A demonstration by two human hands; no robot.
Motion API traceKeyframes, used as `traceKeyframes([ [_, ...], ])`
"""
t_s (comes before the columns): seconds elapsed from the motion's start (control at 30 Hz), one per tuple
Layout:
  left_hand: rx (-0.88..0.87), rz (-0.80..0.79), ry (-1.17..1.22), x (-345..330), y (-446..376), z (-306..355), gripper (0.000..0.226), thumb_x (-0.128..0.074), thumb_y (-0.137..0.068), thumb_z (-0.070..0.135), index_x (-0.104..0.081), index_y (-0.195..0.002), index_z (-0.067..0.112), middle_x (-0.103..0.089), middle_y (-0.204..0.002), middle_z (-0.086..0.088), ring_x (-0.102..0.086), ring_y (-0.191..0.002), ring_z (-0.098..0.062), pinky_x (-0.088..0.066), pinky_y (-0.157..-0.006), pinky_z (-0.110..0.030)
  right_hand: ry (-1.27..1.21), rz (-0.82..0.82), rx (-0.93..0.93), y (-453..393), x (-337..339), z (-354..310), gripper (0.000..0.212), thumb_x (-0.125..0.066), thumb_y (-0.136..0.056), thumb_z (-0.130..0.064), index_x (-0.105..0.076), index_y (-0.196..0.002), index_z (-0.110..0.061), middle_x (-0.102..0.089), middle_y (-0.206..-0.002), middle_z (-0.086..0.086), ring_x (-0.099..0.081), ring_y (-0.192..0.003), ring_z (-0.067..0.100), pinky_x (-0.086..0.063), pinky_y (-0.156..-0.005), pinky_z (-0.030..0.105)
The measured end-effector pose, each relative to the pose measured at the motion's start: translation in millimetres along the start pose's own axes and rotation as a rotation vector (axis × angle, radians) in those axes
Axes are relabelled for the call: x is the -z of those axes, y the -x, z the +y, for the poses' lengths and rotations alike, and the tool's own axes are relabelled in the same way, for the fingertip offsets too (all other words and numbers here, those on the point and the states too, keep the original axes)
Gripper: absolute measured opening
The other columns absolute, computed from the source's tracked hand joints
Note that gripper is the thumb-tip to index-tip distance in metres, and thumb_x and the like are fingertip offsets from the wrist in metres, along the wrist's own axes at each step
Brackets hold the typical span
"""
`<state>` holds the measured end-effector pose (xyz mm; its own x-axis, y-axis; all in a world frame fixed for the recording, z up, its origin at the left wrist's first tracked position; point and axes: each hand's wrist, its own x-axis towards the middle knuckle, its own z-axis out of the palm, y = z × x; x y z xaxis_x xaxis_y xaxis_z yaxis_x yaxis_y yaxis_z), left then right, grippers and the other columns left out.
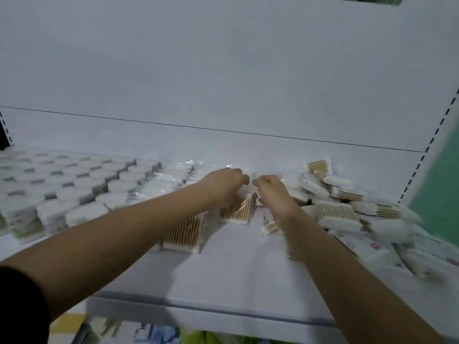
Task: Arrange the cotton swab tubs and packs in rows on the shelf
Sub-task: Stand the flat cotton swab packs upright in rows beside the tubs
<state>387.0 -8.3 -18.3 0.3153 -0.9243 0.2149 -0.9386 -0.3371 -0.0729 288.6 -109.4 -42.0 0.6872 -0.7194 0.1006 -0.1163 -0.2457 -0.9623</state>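
Your dark sleeve (22,301) sits nearest the lens. Both sets of fingers are curled onto a clear pack of wooden-stick swabs (238,209) at mid-shelf: left hand (223,186) over its top, right hand (272,192) pinching its upper edge. Keep that pack upright and square it against the pack (183,232) nearer the shelf's (223,281) front edge. Both arms reach forward, wrists bent down. Rowed tubs (74,184) fill the left end; loose packs (347,209) heap toward the right end.
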Motion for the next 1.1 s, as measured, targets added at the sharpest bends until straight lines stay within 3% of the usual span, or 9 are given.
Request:
traceKeyframes([
  [0.1,-0.083,-0.049,-0.048,2,0,4,0.056,-0.069,-0.083,0.024,-0.046,-0.133,0.012,-0.053,-0.121,-0.006,-0.054,-0.111,-0.025,-0.040,-0.081,-0.031,0.020,-0.020,-0.093,-26,-15,8,0.023,-0.046,-0.095,-0.019,-0.062,-0.097,-0.004,-0.065,-0.096,0.014,-0.059,-0.083,0.021,-0.048,-0.077,0.037],
  [0.23,-0.099,-0.054,-0.057,0,-7,-5,0.055,-0.073,-0.081,0.019,-0.048,-0.130,0.013,-0.054,-0.118,-0.005,-0.055,-0.109,-0.025,-0.040,-0.077,-0.031,-0.128,-0.016,-0.181,-44,-28,12,0.029,-0.039,-0.097,-0.025,-0.063,-0.086,-0.011,-0.069,-0.094,0.014,-0.066,-0.094,0.031,-0.051,-0.095,0.050],
  [0.33,-0.099,-0.021,-0.071,-5,-7,-8,0.045,-0.068,-0.082,0.016,-0.051,-0.123,0.012,-0.056,-0.113,-0.005,-0.056,-0.106,-0.024,-0.038,-0.071,-0.030,-0.203,-0.007,-0.195,-45,-39,12,0.030,-0.038,-0.100,-0.024,-0.059,-0.080,-0.014,-0.063,-0.075,0.007,-0.062,-0.083,0.026,-0.051,-0.089,0.048],
  [0.53,-0.097,-0.018,-0.126,-3,-3,-9,0.041,-0.064,-0.084,0.021,-0.052,-0.123,0.014,-0.056,-0.113,-0.002,-0.057,-0.106,-0.023,-0.038,-0.070,-0.030,-0.236,-0.008,-0.213,-34,-42,7,0.034,-0.041,-0.102,-0.028,-0.060,-0.078,-0.014,-0.061,-0.075,0.005,-0.059,-0.077,0.021,-0.047,-0.081,0.039],
  [0.63,-0.096,-0.059,-0.164,7,-4,-8,0.057,-0.071,-0.079,0.047,-0.055,-0.125,0.019,-0.058,-0.116,0.001,-0.056,-0.110,-0.022,-0.040,-0.074,-0.032,0.040,-0.062,-0.096,-24,-19,-9,0.030,-0.045,-0.094,-0.039,-0.061,-0.089,-0.014,-0.063,-0.094,0.009,-0.060,-0.097,0.028,-0.047,-0.096,0.044],
  [0.73,-0.093,0.012,-0.084,21,-6,1,0.066,-0.065,-0.077,0.064,-0.053,-0.128,0.024,-0.059,-0.117,0.003,-0.055,-0.111,-0.020,-0.043,-0.079,-0.032,0.123,-0.086,0.029,-9,13,-34,0.019,-0.053,-0.098,-0.027,-0.063,-0.108,-0.014,-0.066,-0.103,0.005,-0.064,-0.103,0.024,-0.052,-0.094,0.042],
  [0.87,-0.103,0.102,0.167,40,-10,37,0.058,-0.062,-0.083,0.060,-0.055,-0.129,0.026,-0.060,-0.117,0.007,-0.055,-0.101,-0.013,-0.046,-0.083,-0.030,0.245,-0.025,0.158,15,72,-58,0.013,-0.054,-0.097,-0.023,-0.063,-0.105,-0.018,-0.068,-0.101,0.002,-0.067,-0.090,0.017,-0.056,-0.084,0.036],
  [0.97,-0.129,0.095,0.367,49,-15,72,0.048,-0.066,-0.084,0.053,-0.062,-0.122,0.024,-0.063,-0.109,0.008,-0.057,-0.093,-0.009,-0.048,-0.081,-0.028,0.417,0.020,0.176,31,120,-60,0.014,-0.054,-0.096,-0.024,-0.066,-0.096,-0.016,-0.072,-0.089,0.001,-0.066,-0.072,0.015,-0.054,-0.068,0.031],
  [1.1,-0.158,0.066,0.478,44,-22,117,0.040,-0.072,-0.083,0.041,-0.065,-0.118,0.022,-0.064,-0.112,0.006,-0.058,-0.099,-0.011,-0.047,-0.083,-0.025,0.821,0.166,0.213,43,175,-47,0.017,-0.057,-0.092,-0.032,-0.067,-0.083,-0.022,-0.069,-0.082,-0.005,-0.066,-0.078,0.020,-0.054,-0.073,0.034],
])
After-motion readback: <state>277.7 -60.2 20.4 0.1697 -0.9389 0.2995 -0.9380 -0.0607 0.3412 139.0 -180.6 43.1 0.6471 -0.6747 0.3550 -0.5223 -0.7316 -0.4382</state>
